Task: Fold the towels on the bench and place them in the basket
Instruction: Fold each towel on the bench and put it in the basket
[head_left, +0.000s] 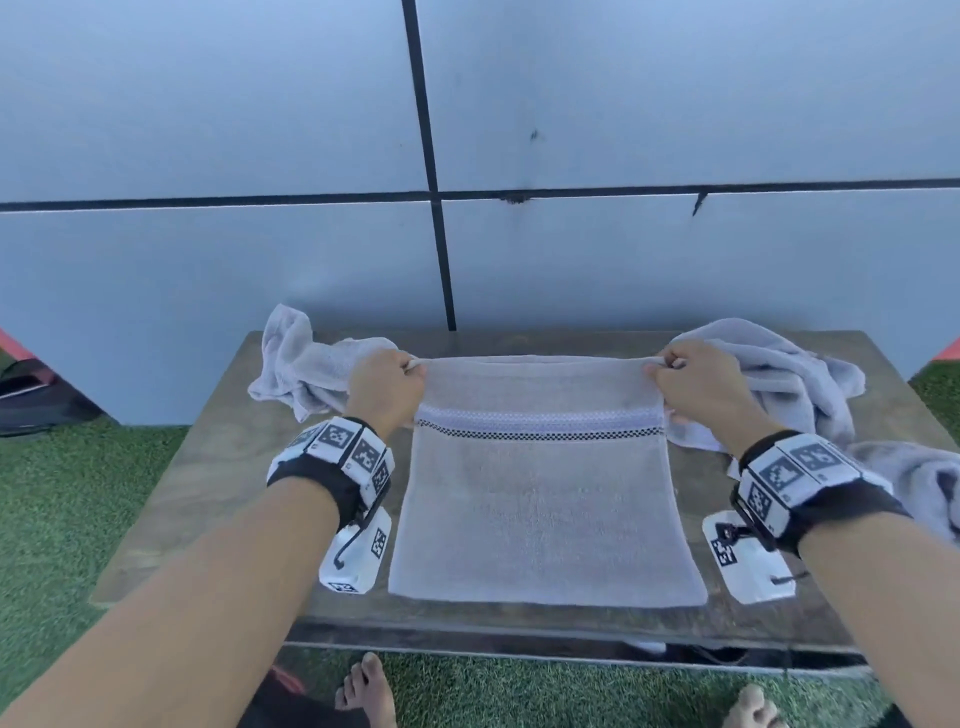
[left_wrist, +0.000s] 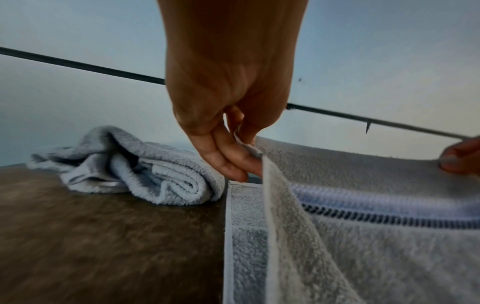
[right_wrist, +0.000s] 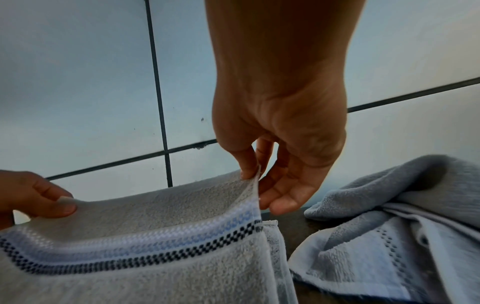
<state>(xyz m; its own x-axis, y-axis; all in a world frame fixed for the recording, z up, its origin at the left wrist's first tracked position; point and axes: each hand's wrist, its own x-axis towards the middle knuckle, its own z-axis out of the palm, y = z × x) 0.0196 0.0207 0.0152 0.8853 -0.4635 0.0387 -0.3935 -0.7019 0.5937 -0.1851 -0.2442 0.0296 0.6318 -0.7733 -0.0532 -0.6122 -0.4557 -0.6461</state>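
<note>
Towel (head_left: 540, 499) lay crosswise on the bench (head_left: 218, 457); left hand (head_left: 387, 387) and right hand (head_left: 698, 384) pinched its raised far corners, equally near.

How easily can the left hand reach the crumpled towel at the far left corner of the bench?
Probably easily: the crumpled towel lies right beside the left hand, nothing between, but that hand now pinches the striped towel.
</note>
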